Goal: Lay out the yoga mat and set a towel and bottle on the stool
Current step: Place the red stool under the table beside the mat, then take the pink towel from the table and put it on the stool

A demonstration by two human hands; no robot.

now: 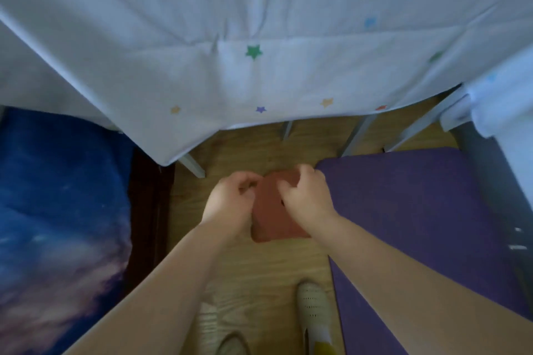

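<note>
The light is soft, dim and bluish, with no glare or hard shadows. The white cloth [259, 23] reads pale blue-grey, and the floor [259, 262] stays warmer. The whole frame is smeared by blur; both hands [230, 199] lack sharp edges. Wide-angle distortion bends the cloth's hem and the forearms toward the corners.
</note>
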